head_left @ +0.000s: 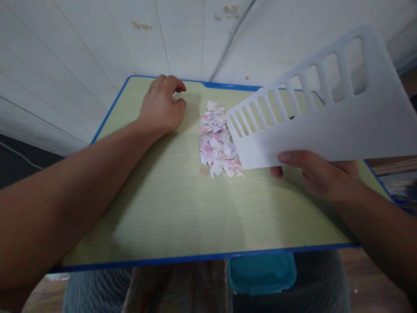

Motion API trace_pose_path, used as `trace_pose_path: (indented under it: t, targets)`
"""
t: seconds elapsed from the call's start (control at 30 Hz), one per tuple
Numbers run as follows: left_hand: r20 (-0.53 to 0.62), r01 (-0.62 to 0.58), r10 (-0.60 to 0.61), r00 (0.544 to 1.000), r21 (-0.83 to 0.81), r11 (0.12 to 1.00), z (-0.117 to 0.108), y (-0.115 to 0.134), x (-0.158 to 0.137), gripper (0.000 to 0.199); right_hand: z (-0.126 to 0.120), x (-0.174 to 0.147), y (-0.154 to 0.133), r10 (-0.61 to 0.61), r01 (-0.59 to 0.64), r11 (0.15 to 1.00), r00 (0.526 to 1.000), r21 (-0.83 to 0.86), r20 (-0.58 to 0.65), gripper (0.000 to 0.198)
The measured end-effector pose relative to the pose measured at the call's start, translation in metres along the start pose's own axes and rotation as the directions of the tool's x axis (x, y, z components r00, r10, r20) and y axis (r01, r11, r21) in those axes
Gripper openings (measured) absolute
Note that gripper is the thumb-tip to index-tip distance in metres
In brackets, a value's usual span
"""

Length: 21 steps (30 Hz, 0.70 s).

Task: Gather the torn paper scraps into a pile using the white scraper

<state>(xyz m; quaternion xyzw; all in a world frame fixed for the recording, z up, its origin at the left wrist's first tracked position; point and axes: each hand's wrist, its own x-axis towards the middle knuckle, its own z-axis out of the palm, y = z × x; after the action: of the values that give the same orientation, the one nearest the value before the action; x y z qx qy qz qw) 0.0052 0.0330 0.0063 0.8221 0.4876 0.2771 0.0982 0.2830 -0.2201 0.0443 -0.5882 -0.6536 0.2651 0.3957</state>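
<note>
In my right hand point(325, 176) is a white flat panel point(312, 137) with a row of slots that grow larger toward the right. Thumb and fingers grip its lower edge, and the panel is held tilted. Its narrow left end is right beside a heap of small white and pink paper scraps point(216, 145) on the table point(169, 204). To the left of the scraps, my left hand point(163, 104) rests near the table's far edge. Its fingers are loosely curled, with a gap between thumb and forefinger, and it holds nothing visible.
The pale table has a raised blue rim point(163, 261). Behind it stands a white panelled wall point(182, 34) with a grey cable point(233, 37) running down. Below the near edge are a teal container point(262, 274) and a brown box-like thing point(182, 287) between my legs.
</note>
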Motion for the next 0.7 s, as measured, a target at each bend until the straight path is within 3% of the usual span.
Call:
trace_pose_path:
  t: [0.47, 0.7]
  targets:
    - [-0.016, -0.016, 0.015, 1.0, -0.125, 0.992, 0.004, -0.011, 0.003, 0.026, -0.005, -0.006, -0.003, 0.109, -0.106, 0.994, 0.991, 0.035, -0.08, 0.029]
    - [-0.028, -0.042, 0.04, 0.999, -0.05, 0.998, 0.004, -0.012, 0.003, 0.032, 0.007, -0.001, -0.01, -0.002, 0.003, 1.0, 0.997, -0.009, 0.075, 0.037]
